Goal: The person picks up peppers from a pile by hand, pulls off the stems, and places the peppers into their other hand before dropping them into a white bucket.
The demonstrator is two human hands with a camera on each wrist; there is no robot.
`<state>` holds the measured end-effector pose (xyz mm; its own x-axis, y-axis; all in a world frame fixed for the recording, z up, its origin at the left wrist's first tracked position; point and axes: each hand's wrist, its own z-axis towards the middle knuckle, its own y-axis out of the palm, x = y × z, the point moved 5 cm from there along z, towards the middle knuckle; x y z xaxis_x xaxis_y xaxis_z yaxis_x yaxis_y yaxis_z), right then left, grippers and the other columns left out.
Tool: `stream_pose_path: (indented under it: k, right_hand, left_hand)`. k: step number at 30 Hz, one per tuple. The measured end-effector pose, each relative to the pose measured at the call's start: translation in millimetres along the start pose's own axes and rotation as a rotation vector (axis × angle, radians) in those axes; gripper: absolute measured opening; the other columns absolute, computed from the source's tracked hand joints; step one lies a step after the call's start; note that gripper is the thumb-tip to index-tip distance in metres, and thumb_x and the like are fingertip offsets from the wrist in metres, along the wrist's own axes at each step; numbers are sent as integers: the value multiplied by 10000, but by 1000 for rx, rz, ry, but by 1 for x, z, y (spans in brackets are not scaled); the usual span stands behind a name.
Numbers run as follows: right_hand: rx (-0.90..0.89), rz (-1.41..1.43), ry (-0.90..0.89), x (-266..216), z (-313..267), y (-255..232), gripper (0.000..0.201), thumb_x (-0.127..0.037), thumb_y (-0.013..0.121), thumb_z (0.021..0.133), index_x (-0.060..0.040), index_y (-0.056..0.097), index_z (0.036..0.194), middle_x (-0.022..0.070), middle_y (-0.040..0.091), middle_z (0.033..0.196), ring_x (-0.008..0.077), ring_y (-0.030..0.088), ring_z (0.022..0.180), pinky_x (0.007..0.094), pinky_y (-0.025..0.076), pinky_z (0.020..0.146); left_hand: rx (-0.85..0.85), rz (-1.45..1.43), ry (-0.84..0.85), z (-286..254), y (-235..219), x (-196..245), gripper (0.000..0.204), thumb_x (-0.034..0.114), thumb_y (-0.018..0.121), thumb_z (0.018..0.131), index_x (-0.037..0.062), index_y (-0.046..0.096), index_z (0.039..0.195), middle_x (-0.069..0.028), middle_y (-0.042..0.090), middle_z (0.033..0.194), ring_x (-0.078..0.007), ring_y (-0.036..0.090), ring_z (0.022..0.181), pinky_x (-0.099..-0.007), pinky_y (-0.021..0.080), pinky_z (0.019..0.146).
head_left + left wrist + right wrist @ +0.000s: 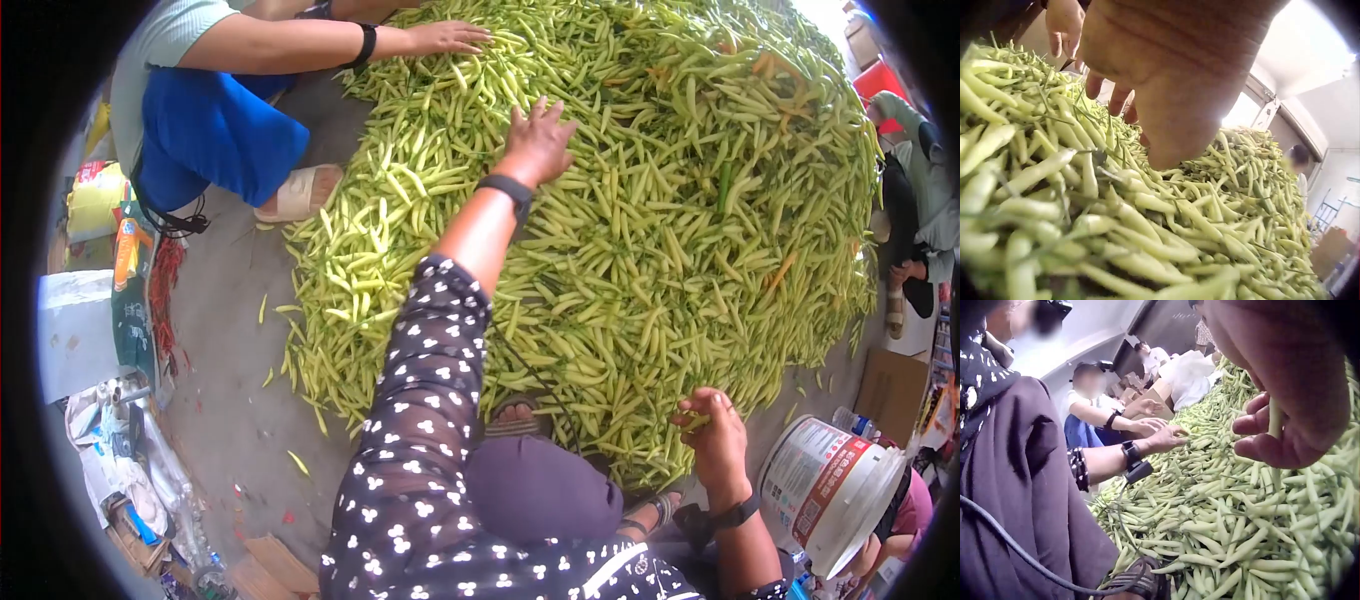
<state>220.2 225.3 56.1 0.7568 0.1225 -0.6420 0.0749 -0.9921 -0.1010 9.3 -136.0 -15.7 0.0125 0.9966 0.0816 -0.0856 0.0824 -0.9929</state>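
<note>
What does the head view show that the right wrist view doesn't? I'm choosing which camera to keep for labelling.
Only the head view shows the white bucket beside the right hand, the bare floor with stray peppers, and the whole extent of the pepper pile. Only the right wrist view shows, close up, a single pepper pinched in the right hand's fingers, and cardboard boxes at the far side. Both show the left hand reaching flat onto the pile, its dark wristband, and another person's hand on the peppers.
</note>
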Motion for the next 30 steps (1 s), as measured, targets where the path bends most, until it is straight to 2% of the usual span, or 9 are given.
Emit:
stream_pose_path:
  k: [4, 6, 16, 22, 23, 25, 26, 28, 30]
  right_hand:
    - [-35, 96, -26, -2, 2, 5, 276, -264, 372, 942, -28, 493, 1016, 103, 600, 822, 209, 578, 699, 311, 459, 669]
    - [-78, 188, 7, 0, 4, 8, 277, -266, 379, 940, -24, 489, 1020, 104, 591, 806, 207, 568, 685, 316, 460, 663]
    - [-58, 250, -7, -12, 6, -4, 271, -269, 401, 930, -28, 502, 1000, 107, 580, 784, 207, 558, 672, 303, 454, 639]
    - [-32, 285, -24, -6, -4, -28, 264, -260, 395, 932, -28, 502, 994, 106, 579, 782, 196, 553, 669, 291, 453, 635]
    - [-36, 282, -20, -4, -6, -31, 263, -258, 391, 933, -27, 503, 992, 105, 579, 782, 192, 552, 671, 287, 453, 634]
    - [-45, 292, -24, 0, -6, -36, 265, -257, 389, 933, -24, 505, 988, 101, 576, 777, 188, 549, 670, 284, 452, 633]
    - [-51, 303, -30, 1, -6, -37, 267, -255, 387, 934, -22, 506, 985, 97, 572, 771, 183, 546, 669, 281, 452, 632]
    - [-55, 296, -33, -1, -8, -37, 267, -253, 386, 934, -19, 508, 980, 93, 565, 765, 181, 541, 667, 282, 453, 632]
    - [-58, 284, -36, -3, -10, -37, 268, -251, 385, 934, -17, 509, 975, 88, 559, 760, 178, 536, 664, 282, 453, 632]
  left_hand:
    - [-321, 107, -131, 17, 8, -17, 598, 557, 548, 760, 300, 437, 1289, -85, 233, 1446, -318, 199, 1330, -601, 138, 1038]
    - [-318, 137, -135, 16, 12, -27, 620, 618, 499, 752, 329, 424, 1296, -65, 214, 1455, -325, 210, 1326, -615, 148, 1026]
    - [-307, 162, -212, -51, -16, -54, 523, 379, 593, 730, 243, 504, 1227, -33, 322, 1400, -302, 278, 1294, -625, 265, 975]
    - [-194, -7, -367, -144, -26, -99, 544, 254, 633, 665, 152, 522, 1188, -130, 416, 1314, -347, 425, 1172, -416, 388, 945]
    - [-197, -1, -366, -161, -27, -109, 544, 254, 633, 665, 152, 522, 1188, -130, 416, 1314, -347, 425, 1172, -416, 388, 945]
    - [-96, -178, -338, -186, -34, -121, 540, 161, 633, 653, 182, 540, 1184, -123, 402, 1323, -370, 371, 1212, -530, 382, 927]
    - [-98, -176, -336, -196, -36, -120, 540, 161, 633, 653, 182, 540, 1184, -123, 402, 1323, -370, 371, 1212, -530, 382, 927]
    - [-170, 18, -543, -213, -51, -123, 509, 108, 611, 658, 164, 549, 1160, -137, 417, 1308, -363, 396, 1190, -524, 385, 921]
    - [-123, 2, -544, -211, -57, -112, 483, 103, 598, 673, 162, 556, 1151, -136, 424, 1306, -331, 395, 1202, -526, 347, 957]
